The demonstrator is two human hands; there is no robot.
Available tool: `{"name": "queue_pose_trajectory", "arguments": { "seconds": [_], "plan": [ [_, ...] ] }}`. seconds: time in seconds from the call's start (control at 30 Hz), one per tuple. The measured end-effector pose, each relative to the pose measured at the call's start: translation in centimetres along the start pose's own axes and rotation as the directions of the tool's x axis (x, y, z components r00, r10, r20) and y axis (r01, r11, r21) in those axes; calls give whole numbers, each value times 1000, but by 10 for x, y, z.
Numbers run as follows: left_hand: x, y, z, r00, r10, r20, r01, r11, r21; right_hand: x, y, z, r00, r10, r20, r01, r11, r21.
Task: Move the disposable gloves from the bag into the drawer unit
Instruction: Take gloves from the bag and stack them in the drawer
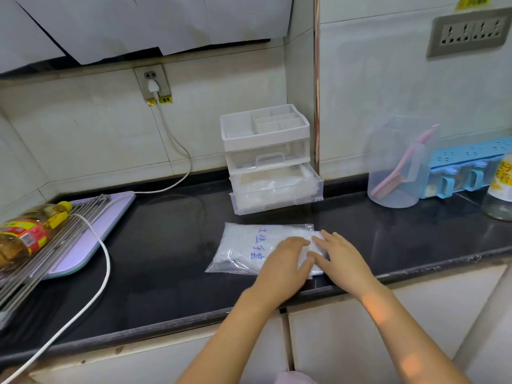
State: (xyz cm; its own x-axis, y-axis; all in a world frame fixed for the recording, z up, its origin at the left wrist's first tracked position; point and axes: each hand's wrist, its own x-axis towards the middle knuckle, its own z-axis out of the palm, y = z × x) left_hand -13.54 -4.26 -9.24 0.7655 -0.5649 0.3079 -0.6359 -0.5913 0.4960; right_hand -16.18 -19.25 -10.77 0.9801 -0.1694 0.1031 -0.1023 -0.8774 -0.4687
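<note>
A clear plastic bag (243, 248) with blue writing lies flat on the black counter, full of whitish disposable gloves. My left hand (282, 266) rests on the bag's right part, fingers fairly straight. My right hand (339, 257) lies on the bag's right end beside it, fingers spread and straight. Behind the bag stands a clear drawer unit (267, 151) with a white tray top. Its lower drawer (277, 191) is pulled out and holds crumpled clear plastic gloves. The upper drawer is closed.
A white power cord (102, 250) runs from a wall socket across the counter's left side. A purple board (91, 231) with a metal rack and an oil bottle (25, 236) sits far left. A clear jug (399, 164) with a pink brush, a blue rack (468, 164) and a bottle stand at right.
</note>
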Motion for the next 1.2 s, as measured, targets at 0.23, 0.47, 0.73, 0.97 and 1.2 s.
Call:
{"name": "queue_pose_trajectory", "arguments": {
  "seconds": [0.23, 0.47, 0.73, 0.97, 1.2],
  "plan": [
    [-10, -8, 16, 995, 97, -23, -91, 982, 166, -6, 3, -6, 963, 93, -252, 42, 875, 482],
    [-9, -10, 18, 992, 122, 29, -126, 962, 242, -10, 7, -13, 951, 159, -265, 69, 728, 683],
    [-9, -11, 20, 997, 74, 13, -75, 966, 249, -9, 11, -15, 918, 311, -246, 15, 592, 806],
    [-9, -11, 20, 999, 44, 9, -45, 965, 259, -9, 13, -14, 939, 248, -236, -14, 717, 697],
    [-9, -10, 19, 1000, 23, 3, -23, 971, 237, -10, 9, -4, 946, 159, -284, -32, 913, 406]
  ]
}}
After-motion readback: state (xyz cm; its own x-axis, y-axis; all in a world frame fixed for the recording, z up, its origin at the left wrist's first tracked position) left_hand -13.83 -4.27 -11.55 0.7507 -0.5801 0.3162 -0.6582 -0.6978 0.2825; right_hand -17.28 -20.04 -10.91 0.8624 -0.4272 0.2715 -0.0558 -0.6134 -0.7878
